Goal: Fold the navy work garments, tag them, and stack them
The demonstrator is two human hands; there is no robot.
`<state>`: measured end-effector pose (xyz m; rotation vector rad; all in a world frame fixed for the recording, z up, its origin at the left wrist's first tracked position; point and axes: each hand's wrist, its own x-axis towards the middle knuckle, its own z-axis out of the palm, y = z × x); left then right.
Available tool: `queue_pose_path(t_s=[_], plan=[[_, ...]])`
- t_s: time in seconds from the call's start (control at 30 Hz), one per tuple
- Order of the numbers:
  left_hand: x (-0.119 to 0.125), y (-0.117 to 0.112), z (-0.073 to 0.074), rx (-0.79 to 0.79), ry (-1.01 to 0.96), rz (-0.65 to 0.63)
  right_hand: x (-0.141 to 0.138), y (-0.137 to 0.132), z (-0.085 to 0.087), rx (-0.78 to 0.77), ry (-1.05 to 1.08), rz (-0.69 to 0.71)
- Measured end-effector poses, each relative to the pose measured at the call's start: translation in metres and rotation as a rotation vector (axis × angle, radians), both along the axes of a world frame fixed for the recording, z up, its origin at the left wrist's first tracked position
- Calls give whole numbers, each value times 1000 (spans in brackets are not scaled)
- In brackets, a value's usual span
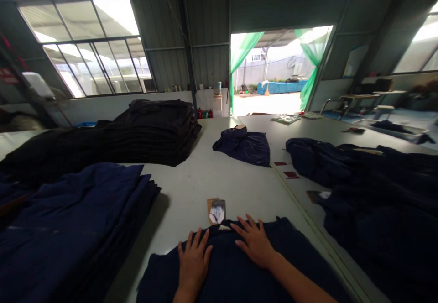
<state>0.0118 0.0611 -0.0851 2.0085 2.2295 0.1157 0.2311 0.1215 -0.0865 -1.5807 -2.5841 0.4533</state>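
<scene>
Left hand (193, 262) and right hand (255, 243), fingers spread, press flat, side by side, on a dark navy folded cloth garment (236, 271) on the near grey table (219, 180); a cardboard hang tag (216, 211) lies at its collar; neither hand grips.

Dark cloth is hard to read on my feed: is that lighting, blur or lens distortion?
Head view: the doorway and windows are blown out and backlight the room; the navy garment under the left hand and right hand is underexposed, folds barely readable; wide-angle distortion slants the window frames; hands look sharp, the far right background soft.
</scene>
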Motion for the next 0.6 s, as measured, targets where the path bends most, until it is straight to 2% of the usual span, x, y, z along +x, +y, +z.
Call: queue_pose_path(t_s=[0.2, 0.4, 0.6], plan=[[-6, 13, -8, 117, -26, 26, -7, 6, -14, 146, 71, -74], [-9, 11, -17, 373, -46, -25, -7, 6, -18, 277, 181, -89], [-7, 7, -20, 401, -98, 0, -8, -1, -21, 301, 170, -123]])
